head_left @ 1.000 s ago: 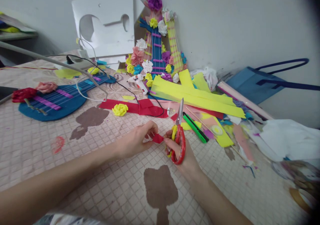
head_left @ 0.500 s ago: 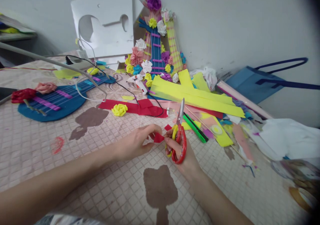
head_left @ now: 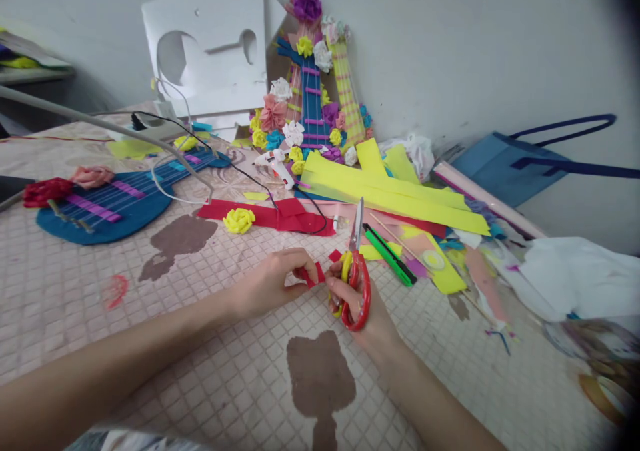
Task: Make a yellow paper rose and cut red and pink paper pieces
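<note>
A small piece of red crepe paper (head_left: 319,275) is stretched between my two hands above the table. My left hand (head_left: 275,279) pinches its left side between thumb and fingers. On the other side, my right hand (head_left: 353,301) grips the paper's edge with its fingertips. That same hand also keeps hold of the scissors (head_left: 362,284), which have red and yellow handles and blades pointing away from me. Just beyond the fingers lies another red scrap (head_left: 335,255). Farther off, red paper strips (head_left: 265,215) lie flat with a yellow paper flower (head_left: 239,221) on them.
A green utility knife (head_left: 390,254) lies right of the scissors, beside yellow paper sheets (head_left: 390,191). Behind stand a white glue gun (head_left: 276,166) and flower-covered paper guitars (head_left: 313,104). A blue guitar (head_left: 120,204) lies at left, with a white cable (head_left: 100,121) crossing above it.
The red piece now stands more upright between my fingers, its shape changed. My right hand and the scissors have shifted slightly left.
</note>
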A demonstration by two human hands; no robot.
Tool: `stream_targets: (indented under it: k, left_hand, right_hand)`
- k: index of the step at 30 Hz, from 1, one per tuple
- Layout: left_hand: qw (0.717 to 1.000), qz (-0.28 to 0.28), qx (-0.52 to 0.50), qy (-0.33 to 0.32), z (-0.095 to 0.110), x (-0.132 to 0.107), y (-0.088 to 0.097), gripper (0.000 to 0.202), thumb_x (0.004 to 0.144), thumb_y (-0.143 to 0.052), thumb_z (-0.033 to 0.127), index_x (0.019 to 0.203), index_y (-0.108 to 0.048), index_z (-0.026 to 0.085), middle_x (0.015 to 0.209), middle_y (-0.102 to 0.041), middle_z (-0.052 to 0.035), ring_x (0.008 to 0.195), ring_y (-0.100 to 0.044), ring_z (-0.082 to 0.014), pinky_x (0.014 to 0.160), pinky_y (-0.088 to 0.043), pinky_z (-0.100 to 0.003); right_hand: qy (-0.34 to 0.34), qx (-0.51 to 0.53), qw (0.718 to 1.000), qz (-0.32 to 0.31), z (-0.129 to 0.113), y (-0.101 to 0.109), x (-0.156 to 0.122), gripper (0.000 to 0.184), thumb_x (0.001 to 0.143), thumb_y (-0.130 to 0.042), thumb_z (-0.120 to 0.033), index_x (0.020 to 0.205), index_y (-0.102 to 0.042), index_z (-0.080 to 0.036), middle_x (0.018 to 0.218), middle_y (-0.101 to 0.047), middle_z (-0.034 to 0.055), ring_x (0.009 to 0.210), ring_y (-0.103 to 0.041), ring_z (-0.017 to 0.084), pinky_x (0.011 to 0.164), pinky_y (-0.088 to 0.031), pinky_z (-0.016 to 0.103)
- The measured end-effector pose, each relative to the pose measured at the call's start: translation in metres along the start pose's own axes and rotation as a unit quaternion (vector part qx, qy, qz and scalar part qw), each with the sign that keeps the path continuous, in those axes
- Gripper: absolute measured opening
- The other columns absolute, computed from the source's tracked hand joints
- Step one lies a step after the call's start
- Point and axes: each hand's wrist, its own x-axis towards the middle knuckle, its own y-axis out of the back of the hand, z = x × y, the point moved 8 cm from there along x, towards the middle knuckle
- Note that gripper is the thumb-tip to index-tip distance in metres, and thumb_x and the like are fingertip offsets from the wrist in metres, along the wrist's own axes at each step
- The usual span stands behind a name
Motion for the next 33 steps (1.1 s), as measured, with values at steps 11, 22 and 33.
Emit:
stream_targets:
  k: [11, 22, 33]
  left_hand:
    - [0.994, -0.03, -0.095, 0.05, -0.001, 0.001, -0.003, 0.007, 0.082, -0.055, 0.017, 0.083, -0.062, 0.014, 0.081, -0.064, -0.0027, 0.074, -0.057, -0.0117, 0.07, -0.046, -0.025]
    - [0.927, 0.026, -0.328, 0.182, -0.031, -0.004, -0.018, 0.019, 0.075, -0.067, 0.028, 0.077, -0.059, 0.012, 0.08, -0.064, -0.0043, 0.076, -0.061, -0.0139, 0.073, -0.048, -0.028]
    - [0.895, 0.032, -0.397, 0.201, -0.033, -0.005, -0.022, 0.027, 0.072, -0.072, 0.028, 0.085, -0.053, 0.013, 0.079, -0.064, -0.001, 0.075, -0.062, -0.0117, 0.07, -0.047, -0.026]
  right_hand:
    - [0.022, -0.048, 0.998, -0.025, -0.001, -0.003, 0.0, 0.024, 0.068, -0.071, -0.027, 0.085, -0.055, -0.022, 0.079, -0.055, -0.0049, 0.048, -0.047, 0.005, 0.039, -0.041, 0.018]
    - [-0.005, -0.087, 0.996, -0.014, -0.002, -0.005, -0.001, 0.025, 0.066, -0.07, -0.028, 0.084, -0.054, -0.021, 0.077, -0.055, -0.0043, 0.047, -0.046, 0.005, 0.04, -0.04, 0.02]
    - [0.007, -0.094, 0.995, -0.025, -0.004, -0.006, -0.002, 0.023, 0.068, -0.068, -0.027, 0.084, -0.053, -0.021, 0.073, -0.056, -0.0044, 0.049, -0.047, 0.006, 0.042, -0.041, 0.019]
